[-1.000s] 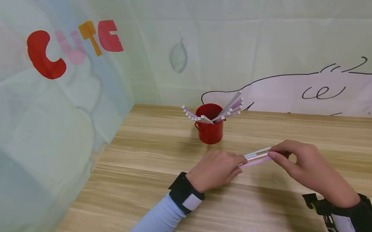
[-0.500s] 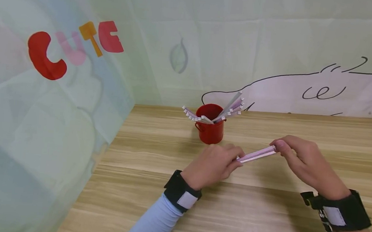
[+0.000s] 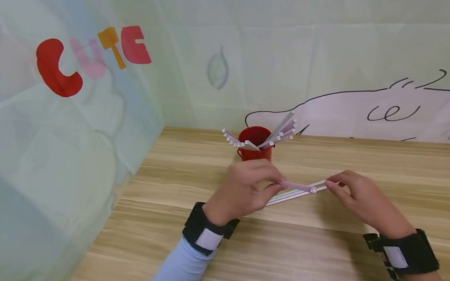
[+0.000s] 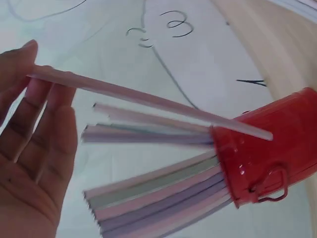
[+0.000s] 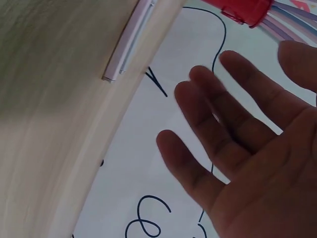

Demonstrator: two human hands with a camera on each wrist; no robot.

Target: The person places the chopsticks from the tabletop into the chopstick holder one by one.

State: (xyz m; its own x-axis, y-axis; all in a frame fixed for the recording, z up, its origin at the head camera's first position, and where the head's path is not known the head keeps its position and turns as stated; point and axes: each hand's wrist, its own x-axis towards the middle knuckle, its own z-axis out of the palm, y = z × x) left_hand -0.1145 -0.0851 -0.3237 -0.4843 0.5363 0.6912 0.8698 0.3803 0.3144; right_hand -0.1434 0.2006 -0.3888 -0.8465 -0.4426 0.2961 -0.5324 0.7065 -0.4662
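My left hand (image 3: pixel 245 184) pinches one end of a slim lilac, pencil-like stick (image 3: pixel 296 186) between thumb and fingers; a clear gem tips its far end. The left wrist view shows this stick (image 4: pixel 148 99) raised, passing in front of the red bucket (image 4: pixel 277 144). Beneath it in the head view, more pale sticks (image 3: pixel 289 197) lie side by side on the table. My right hand (image 3: pixel 363 200) hovers by their right ends. In the right wrist view its fingers (image 5: pixel 198 106) are spread and relaxed, apart from the lying sticks (image 5: pixel 130 42).
The small red bucket (image 3: pixel 254 154) stands at the table's back, holding several gem-topped sticks (image 3: pixel 283 129) that fan out both ways. A printed cloth backdrop (image 3: pixel 191 67) rises behind and to the left of the wooden table (image 3: pixel 298 265).
The sticks were held between both hands. My left hand has moved left with one lilac stick; the others now lie on the table, and my right hand's fingers have come off them.
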